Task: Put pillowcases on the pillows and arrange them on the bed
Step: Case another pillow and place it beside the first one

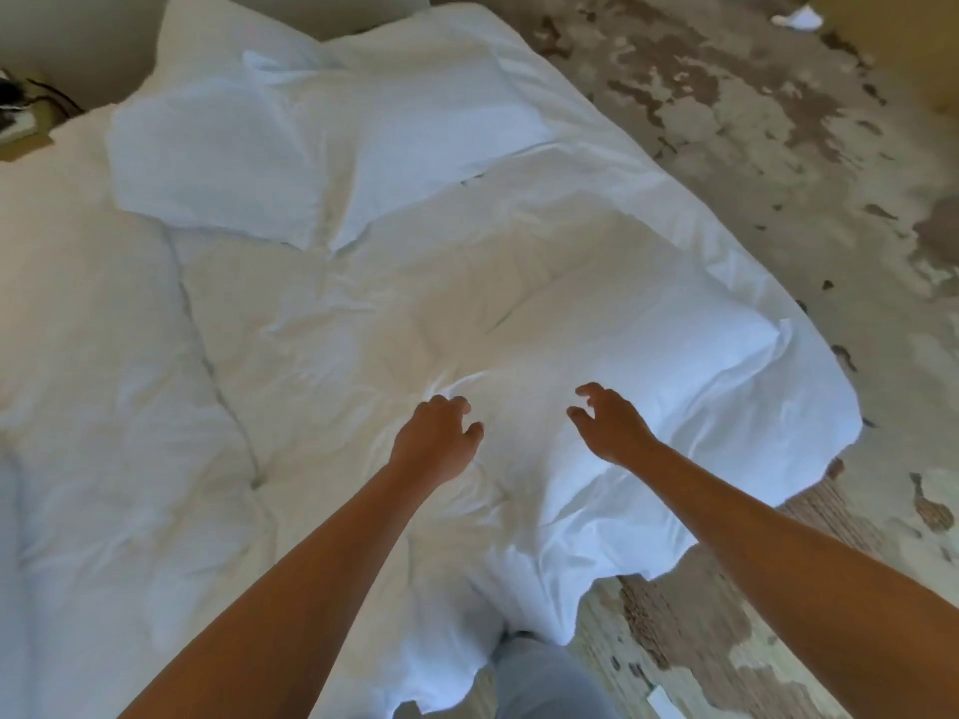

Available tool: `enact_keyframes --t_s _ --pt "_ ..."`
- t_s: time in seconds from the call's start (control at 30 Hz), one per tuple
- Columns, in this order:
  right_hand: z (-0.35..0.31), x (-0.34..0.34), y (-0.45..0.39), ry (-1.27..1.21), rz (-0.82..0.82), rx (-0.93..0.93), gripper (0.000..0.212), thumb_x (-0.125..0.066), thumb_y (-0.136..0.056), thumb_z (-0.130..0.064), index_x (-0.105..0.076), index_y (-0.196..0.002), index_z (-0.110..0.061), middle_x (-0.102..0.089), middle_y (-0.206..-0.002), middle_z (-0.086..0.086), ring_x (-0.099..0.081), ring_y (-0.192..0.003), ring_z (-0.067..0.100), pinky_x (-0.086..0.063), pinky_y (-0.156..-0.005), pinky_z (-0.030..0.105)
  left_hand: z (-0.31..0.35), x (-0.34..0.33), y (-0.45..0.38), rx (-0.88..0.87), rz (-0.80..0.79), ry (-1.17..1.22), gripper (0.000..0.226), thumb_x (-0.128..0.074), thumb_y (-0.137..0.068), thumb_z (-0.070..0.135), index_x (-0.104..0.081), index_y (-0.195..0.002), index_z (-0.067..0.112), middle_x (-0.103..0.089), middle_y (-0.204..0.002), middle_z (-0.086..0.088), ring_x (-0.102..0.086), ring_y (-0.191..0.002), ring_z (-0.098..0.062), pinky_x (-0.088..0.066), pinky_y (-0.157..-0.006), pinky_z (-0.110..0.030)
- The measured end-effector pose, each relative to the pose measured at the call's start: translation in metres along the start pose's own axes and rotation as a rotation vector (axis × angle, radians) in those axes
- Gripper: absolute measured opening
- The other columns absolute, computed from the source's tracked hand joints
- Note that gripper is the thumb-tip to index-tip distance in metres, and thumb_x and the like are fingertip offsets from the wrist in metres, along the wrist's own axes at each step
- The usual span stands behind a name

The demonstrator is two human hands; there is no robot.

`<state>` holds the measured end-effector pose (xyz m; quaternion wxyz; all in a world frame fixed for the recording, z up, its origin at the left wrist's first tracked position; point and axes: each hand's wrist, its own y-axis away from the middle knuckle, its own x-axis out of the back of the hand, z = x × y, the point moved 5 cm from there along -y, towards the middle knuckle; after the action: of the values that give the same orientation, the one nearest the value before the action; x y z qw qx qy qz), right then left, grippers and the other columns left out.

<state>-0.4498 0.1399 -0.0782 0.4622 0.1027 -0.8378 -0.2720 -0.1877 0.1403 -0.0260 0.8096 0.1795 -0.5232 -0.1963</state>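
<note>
A white pillow in a loose white pillowcase lies on the near right part of the bed, its case hanging over the bed's edge. My left hand hovers over its left end with fingers curled and holding nothing. My right hand is just above the pillow, fingers spread and empty. Two cased white pillows lie overlapping at the far end of the bed, with another pillow propped behind them.
The bed is covered with a rumpled white duvet. A patterned beige and brown carpet runs along the right side. A white cloth lies on the floor far right. A nightstand with dark items stands at far left.
</note>
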Motion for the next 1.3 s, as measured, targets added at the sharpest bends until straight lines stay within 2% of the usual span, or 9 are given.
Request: enact_keyframes --t_s 0.17,0.3,0.4,0.53,0.73,0.93,1.03,1.17,1.3 --pt "0.025 0.026 -0.07 0.023 -0.009 0.028 0.062 -0.058 -0.102 -0.049 -0.044 -0.153 -0.017 -0.054 -0.149 0.015 -0.05 -0.14 0.034 -0.044 -0.114 0.047 0.036 -0.01 -0.065 0.051 -0.031 -0.043 0.048 -0.048 -0.098 0.046 -0.053 -0.14 0.025 -0.055 -0.139 -0.005 -0.049 -0.132 -0.025 -0.046 -0.102 -0.042" --pt "0.033 0.03 -0.127 0.2 0.052 0.112 0.078 -0.059 -0.097 -0.061 -0.038 -0.157 -0.018 -0.039 -0.162 0.015 -0.037 -0.149 0.035 -0.039 -0.117 0.052 0.045 -0.018 -0.115 0.098 -0.062 -0.056 0.048 -0.047 -0.099 0.046 -0.052 -0.141 0.024 -0.055 -0.139 -0.006 -0.049 -0.132 -0.026 -0.046 -0.102 -0.042" --pt "0.045 0.024 -0.165 0.342 0.121 0.096 0.09 -0.046 -0.093 -0.077 -0.029 -0.161 -0.02 -0.021 -0.172 0.015 -0.018 -0.159 0.035 -0.027 -0.119 0.065 0.043 -0.025 -0.156 0.143 -0.074 -0.062 0.051 -0.047 -0.099 0.047 -0.049 -0.143 0.022 -0.054 -0.139 -0.007 -0.049 -0.132 -0.026 -0.047 -0.103 -0.044" --pt "0.062 -0.002 -0.19 0.392 0.248 0.109 0.094 -0.024 -0.096 -0.081 -0.025 -0.166 -0.018 -0.017 -0.174 0.016 -0.013 -0.162 0.035 -0.017 -0.118 0.076 0.032 -0.038 -0.21 0.206 -0.078 -0.07 0.063 -0.051 -0.096 0.054 -0.043 -0.146 0.018 -0.052 -0.142 -0.008 -0.048 -0.133 -0.028 -0.047 -0.102 -0.046" --pt "0.093 -0.041 -0.203 0.373 0.357 0.125 0.095 -0.023 -0.098 -0.081 -0.01 -0.169 -0.019 -0.003 -0.177 0.013 0.002 -0.164 0.03 -0.006 -0.122 0.074 0.008 -0.067 -0.273 0.349 -0.104 0.016 0.087 -0.054 -0.079 0.075 -0.04 -0.145 0.021 -0.05 -0.142 -0.008 -0.047 -0.135 -0.03 -0.045 -0.101 -0.046" --pt "0.108 -0.059 -0.213 0.367 0.385 0.14 0.097 -0.022 -0.098 -0.08 -0.002 -0.17 -0.019 0.004 -0.177 0.011 0.003 -0.164 0.03 -0.005 -0.123 0.074 -0.01 -0.087 -0.296 0.421 -0.075 0.075 0.104 -0.047 -0.059 0.096 -0.041 -0.14 0.031 -0.058 -0.134 -0.003 -0.054 -0.127 -0.03 -0.045 -0.103 -0.05" --pt "0.109 -0.064 -0.219 0.354 0.387 0.141 0.097 -0.022 -0.097 -0.08 -0.001 -0.17 -0.019 0.006 -0.177 0.011 0.004 -0.164 0.03 -0.004 -0.124 0.073 -0.016 -0.095 -0.301 0.434 -0.095 0.071 0.111 -0.044 -0.056 0.1 -0.042 -0.14 0.027 -0.061 -0.132 -0.003 -0.057 -0.125 -0.031 -0.043 -0.104 -0.051" --pt "0.114 -0.068 -0.221 0.356 0.393 0.157 0.097 -0.023 -0.097 -0.08 -0.003 -0.17 -0.018 0.004 -0.177 0.011 0.002 -0.164 0.03 -0.002 -0.124 0.073 -0.02 -0.1 -0.303 0.443 -0.127 0.049 0.11 -0.041 -0.051 0.104 -0.052 -0.125 0.023 -0.065 -0.125 -0.001 -0.06 -0.12 -0.031 -0.04 -0.102 -0.049" --pt "0.118 -0.063 -0.211 0.38 0.363 0.157 0.097 -0.024 -0.097 -0.079 -0.002 -0.17 -0.017 0.002 -0.177 0.012 0.002 -0.164 0.03 -0.003 -0.124 0.072 -0.012 -0.098 -0.291 0.415 -0.12 0.047 0.091 -0.042 -0.052 0.103 -0.052 -0.101 0.026 -0.061 -0.096 0.007 -0.064 -0.107 -0.029 -0.043 -0.09 -0.046"
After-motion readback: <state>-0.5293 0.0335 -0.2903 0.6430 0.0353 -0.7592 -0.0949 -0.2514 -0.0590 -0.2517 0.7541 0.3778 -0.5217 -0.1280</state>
